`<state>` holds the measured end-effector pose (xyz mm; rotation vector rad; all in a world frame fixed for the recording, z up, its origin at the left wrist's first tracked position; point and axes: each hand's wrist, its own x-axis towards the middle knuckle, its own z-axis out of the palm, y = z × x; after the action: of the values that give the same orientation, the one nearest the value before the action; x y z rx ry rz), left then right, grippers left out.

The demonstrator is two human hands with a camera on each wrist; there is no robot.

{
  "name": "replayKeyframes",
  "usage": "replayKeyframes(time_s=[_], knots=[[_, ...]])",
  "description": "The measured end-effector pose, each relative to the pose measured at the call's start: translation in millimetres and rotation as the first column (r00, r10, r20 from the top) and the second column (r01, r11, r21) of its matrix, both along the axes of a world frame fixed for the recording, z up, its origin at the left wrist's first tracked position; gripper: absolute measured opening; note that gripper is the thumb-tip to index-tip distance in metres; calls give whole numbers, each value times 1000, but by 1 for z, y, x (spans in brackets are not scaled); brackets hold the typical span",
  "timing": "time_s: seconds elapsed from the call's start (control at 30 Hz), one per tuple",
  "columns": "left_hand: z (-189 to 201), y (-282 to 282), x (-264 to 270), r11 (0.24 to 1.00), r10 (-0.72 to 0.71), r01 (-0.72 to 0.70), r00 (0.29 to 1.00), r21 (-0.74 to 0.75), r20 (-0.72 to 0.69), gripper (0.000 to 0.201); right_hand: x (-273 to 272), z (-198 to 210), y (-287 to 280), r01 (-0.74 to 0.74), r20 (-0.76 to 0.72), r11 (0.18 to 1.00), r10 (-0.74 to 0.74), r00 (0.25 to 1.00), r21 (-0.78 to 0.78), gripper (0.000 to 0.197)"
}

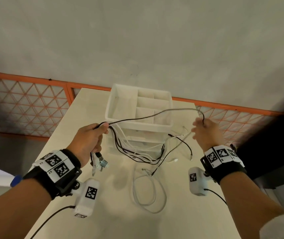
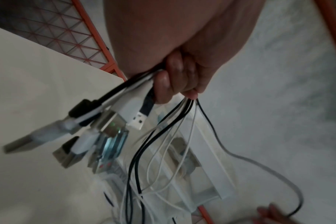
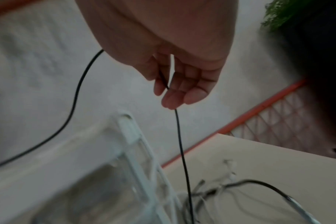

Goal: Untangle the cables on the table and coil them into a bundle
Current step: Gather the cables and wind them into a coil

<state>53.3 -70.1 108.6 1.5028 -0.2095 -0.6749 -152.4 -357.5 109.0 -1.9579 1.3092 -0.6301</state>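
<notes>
Thin black cable (image 1: 137,118) arcing from left grip's (image 1: 87,140) clenched bundle to right grip's (image 1: 206,133) loose pinch.

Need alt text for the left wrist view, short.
A left hand grips a bunch of black and white cables, their USB plugs fanned out below the fingers. The loose lengths hang down over a white organizer on a pale table.

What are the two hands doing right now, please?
Left hand: gripping a bunch of cables near their USB plugs.
Right hand: pinching a single black cable.
</notes>
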Motion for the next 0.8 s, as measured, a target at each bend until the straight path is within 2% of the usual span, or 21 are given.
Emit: replayKeyframes(time_s=[0.07,0.13,0.27,0.37,0.43,0.53,0.67,0.73,0.8], knots=[[-3,-3,-6,998,-38,37,999,45,9,28,14,31,19,20,145,999,-15,989,-38,30],[-4,-5,-10,997,-52,52,999,60,3,28,21,49,26,55,236,990,-23,972,-128,28],[-4,-6,-11,997,-36,36,999,67,1,28,18,61,30,51,323,970,29,946,-237,29],[-5,-5,-9,997,-5,4,1000,76,11,28,16,74,44,-25,359,951,141,923,-309,29],[-5,-5,-8,997,0,-2,1000,80,18,28,15,83,56,-115,409,945,240,880,-306,29],[-5,-6,-8,997,7,-9,1000,83,23,28,11,96,74,-268,509,928,366,779,-257,34],[-5,-7,-7,997,24,-26,999,75,23,27,9,104,75,-216,600,927,364,713,-306,33],[-6,-7,-7,997,26,-28,999,75,22,27,10,103,65,-165,574,937,322,753,-308,30],[-6,-6,-7,997,28,-30,999,77,20,27,11,94,50,-74,474,944,227,851,-320,26]])
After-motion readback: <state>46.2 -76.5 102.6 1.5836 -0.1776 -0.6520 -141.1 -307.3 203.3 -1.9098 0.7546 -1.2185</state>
